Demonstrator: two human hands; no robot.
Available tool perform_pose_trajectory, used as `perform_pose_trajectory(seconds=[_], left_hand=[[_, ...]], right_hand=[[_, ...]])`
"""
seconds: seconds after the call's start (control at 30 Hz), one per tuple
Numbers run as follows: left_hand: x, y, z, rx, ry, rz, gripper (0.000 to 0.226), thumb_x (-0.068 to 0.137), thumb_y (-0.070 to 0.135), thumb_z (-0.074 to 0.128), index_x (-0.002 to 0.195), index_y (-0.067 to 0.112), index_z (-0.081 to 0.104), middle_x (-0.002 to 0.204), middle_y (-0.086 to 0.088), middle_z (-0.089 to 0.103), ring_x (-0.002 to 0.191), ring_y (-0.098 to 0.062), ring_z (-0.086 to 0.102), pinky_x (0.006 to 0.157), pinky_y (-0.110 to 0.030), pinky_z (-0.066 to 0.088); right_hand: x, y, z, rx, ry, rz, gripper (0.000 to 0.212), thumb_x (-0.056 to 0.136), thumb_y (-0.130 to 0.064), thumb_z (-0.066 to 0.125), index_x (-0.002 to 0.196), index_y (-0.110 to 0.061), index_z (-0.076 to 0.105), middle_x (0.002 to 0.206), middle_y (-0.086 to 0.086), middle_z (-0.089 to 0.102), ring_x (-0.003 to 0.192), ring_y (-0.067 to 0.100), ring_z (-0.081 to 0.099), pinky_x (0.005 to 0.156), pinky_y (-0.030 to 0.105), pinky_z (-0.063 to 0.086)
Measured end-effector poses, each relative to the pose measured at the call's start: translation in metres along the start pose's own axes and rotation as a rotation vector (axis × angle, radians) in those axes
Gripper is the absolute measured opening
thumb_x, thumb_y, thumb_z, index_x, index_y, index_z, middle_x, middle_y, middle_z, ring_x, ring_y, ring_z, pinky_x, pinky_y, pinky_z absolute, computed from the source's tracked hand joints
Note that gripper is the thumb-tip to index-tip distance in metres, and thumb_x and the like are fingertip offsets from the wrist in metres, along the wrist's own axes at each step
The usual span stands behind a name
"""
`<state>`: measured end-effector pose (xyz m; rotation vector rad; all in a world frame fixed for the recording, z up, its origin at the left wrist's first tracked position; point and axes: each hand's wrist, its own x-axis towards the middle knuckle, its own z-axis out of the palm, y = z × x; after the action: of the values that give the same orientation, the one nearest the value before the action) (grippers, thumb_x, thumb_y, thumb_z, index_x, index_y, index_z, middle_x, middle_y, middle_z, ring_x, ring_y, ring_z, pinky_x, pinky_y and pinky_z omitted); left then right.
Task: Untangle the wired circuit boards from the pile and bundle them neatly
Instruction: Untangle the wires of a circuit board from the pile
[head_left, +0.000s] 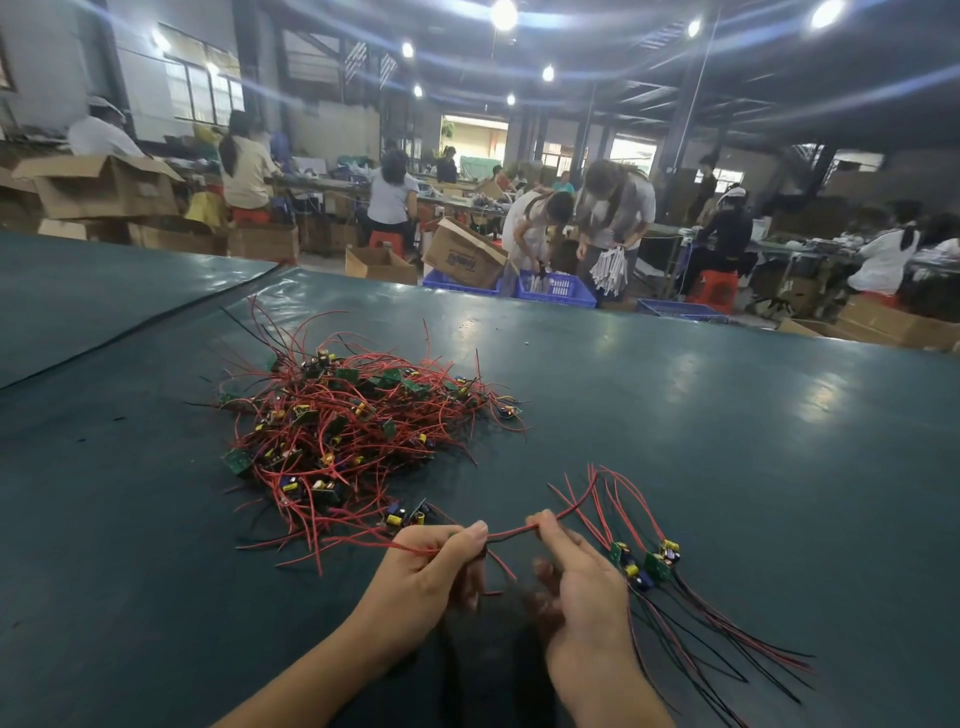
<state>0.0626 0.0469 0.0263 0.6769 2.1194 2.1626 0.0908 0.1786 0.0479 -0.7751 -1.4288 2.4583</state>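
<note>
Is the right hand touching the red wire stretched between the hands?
Touching. The head view shows the right hand pinching the red wire at its fingertips.

Pile of wired boards (343, 431) on table (727, 415), left of centre. Sorted boards (644, 564) at near right. Hands between: left hand (426, 577), right hand (582, 587). Crates (556, 288) behind table.

Ceiling lamps (504, 14) light a hall of cardboard boxes (98, 189), blue crates (556, 291), red stools (712, 291).

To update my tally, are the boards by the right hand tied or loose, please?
Loose: the boards lie side by side, wires fanned out, no tie visible.
</note>
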Motion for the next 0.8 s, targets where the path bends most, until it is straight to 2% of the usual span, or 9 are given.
perform_pose_trajectory(seconds=[0.13,0.23,0.37,0.47,0.53,0.57,0.63,0.7,0.8], left_hand=[[0.001,0.001,-0.001,0.001,-0.006,0.001,0.052,0.082,0.053,0.052,0.050,0.012,0.060,0.048,-0.005,0.056,0.046,-0.017,0.053,0.051,-0.024,0.044],[-0.001,0.001,0.000,-0.009,-0.021,-0.013,0.049,0.088,0.045,0.053,0.053,0.012,0.060,0.049,-0.006,0.056,0.046,-0.016,0.053,0.050,-0.022,0.044],[-0.002,0.000,-0.001,-0.032,-0.021,-0.026,0.046,0.088,0.041,0.049,0.055,0.011,0.061,0.051,-0.008,0.058,0.047,-0.017,0.054,0.051,-0.024,0.045],[-0.002,0.000,-0.001,-0.029,-0.034,-0.013,0.046,0.092,0.038,0.050,0.057,0.010,0.062,0.054,-0.006,0.057,0.050,-0.016,0.052,0.052,-0.022,0.042],[-0.003,0.001,-0.001,-0.035,-0.052,-0.011,0.043,0.095,0.034,0.052,0.059,0.013,0.063,0.055,0.001,0.056,0.051,-0.010,0.051,0.052,-0.019,0.039],[-0.003,0.000,-0.003,-0.013,-0.054,-0.002,0.043,0.095,0.034,0.053,0.058,0.015,0.061,0.054,0.002,0.055,0.050,-0.009,0.049,0.052,-0.018,0.039],[-0.002,-0.001,-0.005,0.078,-0.059,0.017,0.045,0.092,0.040,0.055,0.054,0.017,0.059,0.052,0.002,0.055,0.049,-0.011,0.050,0.054,-0.020,0.039],[-0.001,0.000,-0.005,0.134,-0.086,0.020,0.046,0.086,0.047,0.052,0.052,0.017,0.059,0.051,0.000,0.058,0.049,-0.013,0.054,0.056,-0.021,0.042],[-0.001,0.004,-0.005,0.134,-0.094,0.008,0.047,0.084,0.051,0.051,0.051,0.018,0.058,0.049,-0.001,0.058,0.048,-0.017,0.055,0.053,-0.023,0.044]], right_hand=[[0.013,-0.014,-0.013,0.098,0.089,-0.024,0.003,0.083,-0.015,0.072,0.083,-0.012,0.071,0.057,-0.005,0.056,0.042,0.005,0.041,0.032,0.015,0.032],[0.015,-0.014,-0.016,0.170,0.097,-0.071,0.004,0.085,-0.014,0.071,0.088,-0.011,0.071,0.066,-0.010,0.067,0.046,0.005,0.041,0.033,0.016,0.032],[0.011,-0.001,-0.011,0.015,0.037,-0.096,0.015,0.080,-0.029,0.074,0.077,-0.014,0.073,0.070,-0.011,0.072,0.042,0.002,0.047,0.036,0.017,0.036],[0.002,0.020,0.002,-0.106,-0.122,-0.077,0.018,0.069,-0.032,0.076,0.067,-0.015,0.077,0.067,-0.001,0.073,0.052,0.006,0.061,0.051,0.024,0.051],[-0.004,0.029,0.011,-0.106,-0.191,-0.086,0.013,0.076,-0.023,0.074,0.067,-0.014,0.079,0.072,0.010,0.075,0.066,0.018,0.070,0.070,0.034,0.057],[-0.004,0.031,0.013,-0.109,-0.186,-0.096,0.016,0.081,-0.018,0.071,0.068,-0.014,0.080,0.073,0.013,0.075,0.068,0.022,0.071,0.073,0.037,0.057],[-0.002,0.029,0.011,-0.117,-0.134,-0.092,0.018,0.085,-0.018,0.070,0.070,-0.014,0.080,0.066,0.010,0.072,0.059,0.019,0.067,0.065,0.033,0.055],[0.003,0.020,0.004,-0.110,-0.043,-0.076,0.016,0.085,-0.021,0.071,0.073,-0.015,0.080,0.048,-0.003,0.054,0.041,0.009,0.045,0.046,0.023,0.041],[0.010,0.002,-0.006,-0.014,0.038,-0.061,0.017,0.086,-0.021,0.068,0.080,-0.007,0.077,0.050,-0.008,0.037,0.032,0.004,0.025,0.032,0.017,0.025]])
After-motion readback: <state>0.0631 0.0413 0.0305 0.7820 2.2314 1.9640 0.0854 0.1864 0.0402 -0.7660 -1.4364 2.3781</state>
